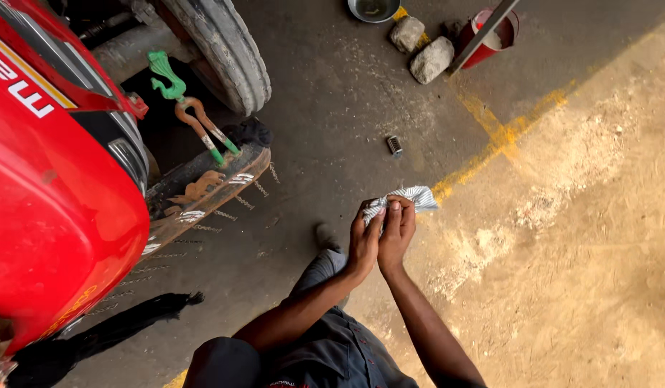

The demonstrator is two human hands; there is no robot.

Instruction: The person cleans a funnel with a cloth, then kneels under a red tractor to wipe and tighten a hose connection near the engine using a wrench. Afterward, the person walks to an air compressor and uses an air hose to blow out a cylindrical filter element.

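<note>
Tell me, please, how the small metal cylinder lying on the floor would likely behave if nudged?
The small metal cylinder lies on its side on smooth concrete, so it would probably roll. It looks solid, likely heavy for its size and stiff.

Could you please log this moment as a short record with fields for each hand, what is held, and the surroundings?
left hand: pressed against the striped cloth, fingers curled on it
right hand: beside the left, also gripping the cloth
cloth: white with dark stripes, bunched between both hands, above the floor
vehicle: red bodywork at left, with a tyre
floor items: small metal cylinder, two stones, red bucket, metal bowl
floor marking: yellow painted line
</note>
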